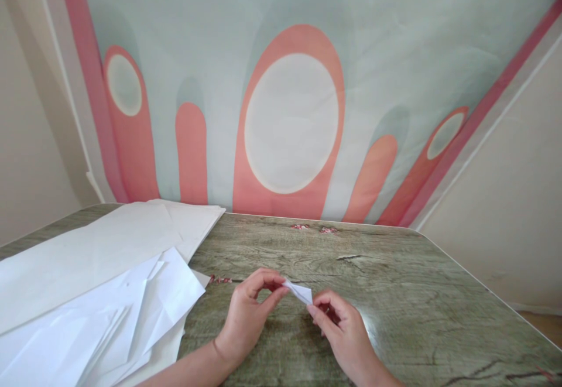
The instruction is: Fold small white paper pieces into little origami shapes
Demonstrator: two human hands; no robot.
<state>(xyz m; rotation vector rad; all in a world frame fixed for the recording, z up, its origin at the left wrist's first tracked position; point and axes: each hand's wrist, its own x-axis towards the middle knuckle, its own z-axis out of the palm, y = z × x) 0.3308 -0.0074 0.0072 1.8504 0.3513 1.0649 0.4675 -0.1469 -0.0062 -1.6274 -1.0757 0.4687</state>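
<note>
A small folded piece of white paper [301, 291] is held up over the table between both hands. My left hand [253, 305] pinches its left tip between thumb and forefinger. At the paper's lower right corner, my right hand [340, 324] grips it with thumb and fingers, the other fingers curled in. The paper narrows to a point on the left and widens to the right, with a crease along it.
Loose white sheets [169, 293] lie overlapping at the left, on top of a stack of large white paper [109, 243]. The wood-grain table [421, 299] runs back to a patterned red and pale green backdrop [292, 199].
</note>
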